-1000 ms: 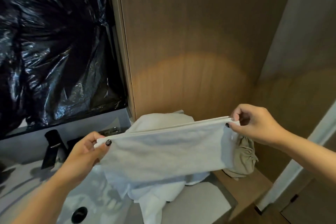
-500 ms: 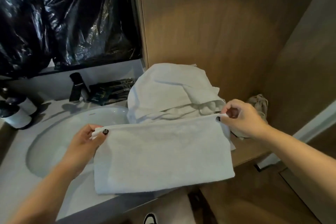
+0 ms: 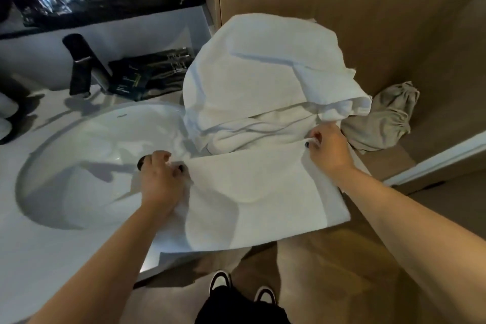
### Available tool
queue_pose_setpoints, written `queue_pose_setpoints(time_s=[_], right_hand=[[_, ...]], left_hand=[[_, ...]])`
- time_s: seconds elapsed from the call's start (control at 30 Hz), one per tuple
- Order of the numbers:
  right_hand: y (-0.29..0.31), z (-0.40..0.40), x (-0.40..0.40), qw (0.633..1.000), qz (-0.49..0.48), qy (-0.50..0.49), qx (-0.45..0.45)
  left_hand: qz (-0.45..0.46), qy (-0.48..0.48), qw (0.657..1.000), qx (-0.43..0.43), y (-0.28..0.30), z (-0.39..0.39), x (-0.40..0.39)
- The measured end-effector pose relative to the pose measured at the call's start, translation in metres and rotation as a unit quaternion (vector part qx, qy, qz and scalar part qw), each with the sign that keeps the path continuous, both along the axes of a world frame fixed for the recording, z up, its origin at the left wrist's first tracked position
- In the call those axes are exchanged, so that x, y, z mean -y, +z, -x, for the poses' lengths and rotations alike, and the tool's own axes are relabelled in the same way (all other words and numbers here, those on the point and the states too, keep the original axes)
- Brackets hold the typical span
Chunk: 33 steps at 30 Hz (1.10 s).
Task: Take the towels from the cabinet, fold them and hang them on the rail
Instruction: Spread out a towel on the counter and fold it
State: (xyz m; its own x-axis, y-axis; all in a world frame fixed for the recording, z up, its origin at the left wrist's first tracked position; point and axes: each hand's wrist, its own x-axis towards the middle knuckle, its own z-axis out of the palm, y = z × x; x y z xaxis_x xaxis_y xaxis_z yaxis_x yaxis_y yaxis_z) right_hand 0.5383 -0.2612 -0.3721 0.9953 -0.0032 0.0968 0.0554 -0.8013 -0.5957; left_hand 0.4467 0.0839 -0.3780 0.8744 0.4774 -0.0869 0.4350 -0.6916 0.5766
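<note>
Between both pinching hands, folded towel

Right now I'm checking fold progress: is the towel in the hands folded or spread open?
Folded: the white towel lies as a compact doubled rectangle, left hand and right hand pinching its far corners.

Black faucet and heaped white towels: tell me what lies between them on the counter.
In the head view, dark packaged items lie between the black faucet and the heaped white towels on the white counter.
</note>
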Motion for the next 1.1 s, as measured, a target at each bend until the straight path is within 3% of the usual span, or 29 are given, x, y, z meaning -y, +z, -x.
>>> queue_pose_setpoints(time_s=[0.1, 0.17, 0.27, 0.33, 0.47, 0.8, 1.1], right_hand=[[0.003, 0.033, -0.019, 0.992, -0.014, -0.008, 0.123], [0.0, 0.066, -0.041, 0.979, -0.024, 0.069, 0.189], [-0.02, 0.111, -0.083, 0.953, -0.003, 0.251, 0.171], [-0.034, 0.123, -0.104, 0.941, 0.088, 0.304, 0.117], [-0.036, 0.116, -0.115, 0.933, 0.208, 0.289, 0.047], [-0.038, 0.097, -0.108, 0.926, 0.237, 0.292, -0.019], [-0.025, 0.077, -0.049, 0.926, 0.29, 0.224, -0.089]], left_hand=[[-0.089, -0.082, 0.987, 0.102, 0.009, 0.014, 0.019], [-0.112, -0.159, 0.971, 0.142, 0.007, 0.031, 0.033], [-0.15, -0.28, 0.943, 0.096, -0.014, 0.054, 0.047], [-0.167, -0.305, 0.936, 0.048, -0.027, 0.061, 0.046], [-0.197, -0.308, 0.931, 0.003, -0.029, 0.061, 0.04], [-0.227, -0.306, 0.92, -0.094, -0.026, 0.071, 0.038], [-0.228, -0.326, 0.912, -0.101, -0.019, 0.064, 0.034]])
